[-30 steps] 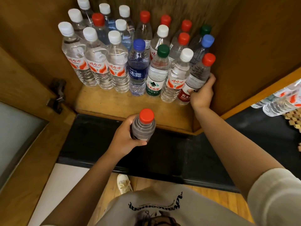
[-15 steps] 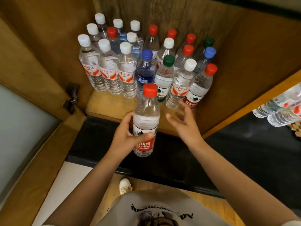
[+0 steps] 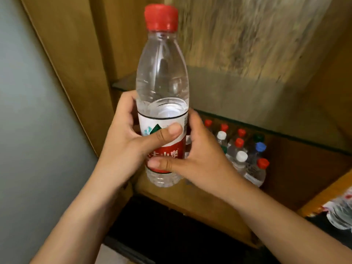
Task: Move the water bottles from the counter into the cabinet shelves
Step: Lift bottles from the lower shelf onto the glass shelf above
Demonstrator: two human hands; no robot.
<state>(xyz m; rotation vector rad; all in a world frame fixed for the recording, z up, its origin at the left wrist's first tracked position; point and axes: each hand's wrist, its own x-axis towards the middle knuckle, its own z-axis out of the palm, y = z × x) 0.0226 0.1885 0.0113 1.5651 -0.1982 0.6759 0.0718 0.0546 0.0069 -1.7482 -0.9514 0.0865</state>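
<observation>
Here, a red-capped bottle is held upright by both hands, left hand and right hand closed around its label, before the cabinet's glass shelf; other bottles are seen below.

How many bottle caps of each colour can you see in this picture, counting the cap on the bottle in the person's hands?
Red caps: 6, one of them on the held bottle
White caps: 2
Green caps: 2, one partly hidden
Blue caps: 1
Total: 11
</observation>
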